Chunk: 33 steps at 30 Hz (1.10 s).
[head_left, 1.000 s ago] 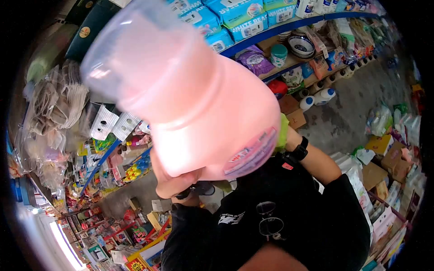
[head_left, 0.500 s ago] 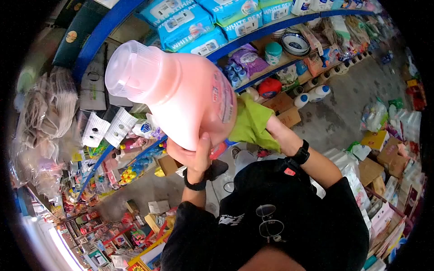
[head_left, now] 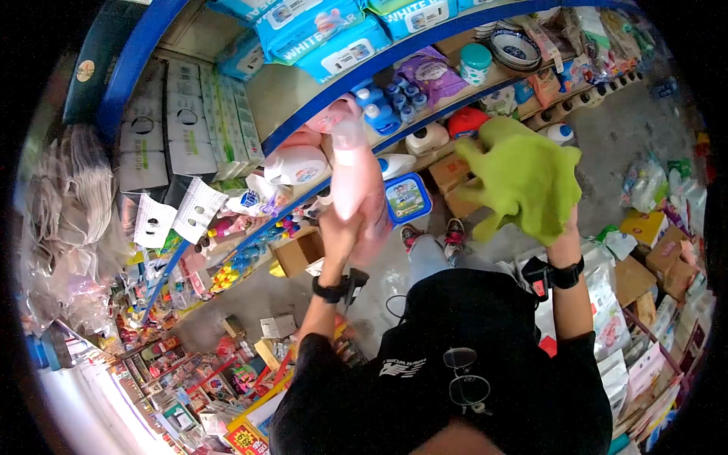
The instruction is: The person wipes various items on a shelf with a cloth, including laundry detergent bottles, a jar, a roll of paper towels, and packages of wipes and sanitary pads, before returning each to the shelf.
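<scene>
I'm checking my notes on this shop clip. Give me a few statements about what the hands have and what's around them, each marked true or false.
1. The left hand grips a pink bottle. True.
2. The cloth at the right hand is red. False: the right hand has a lime-green cloth, which covers most of it.
3. Both wrists are bare. False: a black band is on the left wrist and another on the right wrist.
4. Glasses hang on the front of the black shirt. True.
5. The blue WHITE BEAR packs lie on the floor. False: the packs are on a blue-edged shelf.
</scene>
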Each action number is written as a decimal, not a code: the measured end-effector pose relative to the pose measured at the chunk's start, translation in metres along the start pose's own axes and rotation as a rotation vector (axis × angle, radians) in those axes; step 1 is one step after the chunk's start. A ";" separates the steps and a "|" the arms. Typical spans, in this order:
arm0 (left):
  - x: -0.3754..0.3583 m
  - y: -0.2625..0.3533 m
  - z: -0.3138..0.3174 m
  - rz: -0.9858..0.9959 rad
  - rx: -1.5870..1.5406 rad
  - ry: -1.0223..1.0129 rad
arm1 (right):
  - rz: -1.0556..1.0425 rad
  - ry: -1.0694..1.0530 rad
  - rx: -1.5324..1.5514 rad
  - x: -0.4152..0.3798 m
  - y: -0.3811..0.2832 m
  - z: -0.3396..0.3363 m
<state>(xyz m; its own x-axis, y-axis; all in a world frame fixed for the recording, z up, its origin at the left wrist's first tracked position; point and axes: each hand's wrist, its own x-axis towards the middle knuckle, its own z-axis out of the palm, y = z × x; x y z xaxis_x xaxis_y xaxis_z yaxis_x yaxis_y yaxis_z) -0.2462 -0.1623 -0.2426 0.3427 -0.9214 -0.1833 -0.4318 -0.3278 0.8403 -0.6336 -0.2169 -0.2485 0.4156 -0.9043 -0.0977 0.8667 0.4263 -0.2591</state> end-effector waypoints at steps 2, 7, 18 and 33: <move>0.014 -0.034 0.021 -0.022 -0.088 0.027 | -0.045 0.026 -0.031 -0.010 0.001 -0.001; 0.062 -0.109 0.035 -0.003 0.095 0.019 | -0.157 0.309 -0.201 -0.041 0.002 -0.016; 0.174 -0.124 0.032 -0.141 -0.402 0.121 | -0.180 0.427 -0.224 -0.061 0.025 -0.010; 0.268 -0.164 0.045 0.081 -0.439 0.008 | -0.231 0.708 0.005 -0.044 0.070 0.013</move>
<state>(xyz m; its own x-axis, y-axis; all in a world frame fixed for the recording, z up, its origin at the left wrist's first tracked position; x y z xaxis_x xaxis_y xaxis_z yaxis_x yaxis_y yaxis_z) -0.1210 -0.3646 -0.4525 0.3293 -0.9383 -0.1060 -0.0631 -0.1339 0.9890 -0.5873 -0.1470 -0.2504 -0.0535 -0.7685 -0.6377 0.9123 0.2220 -0.3441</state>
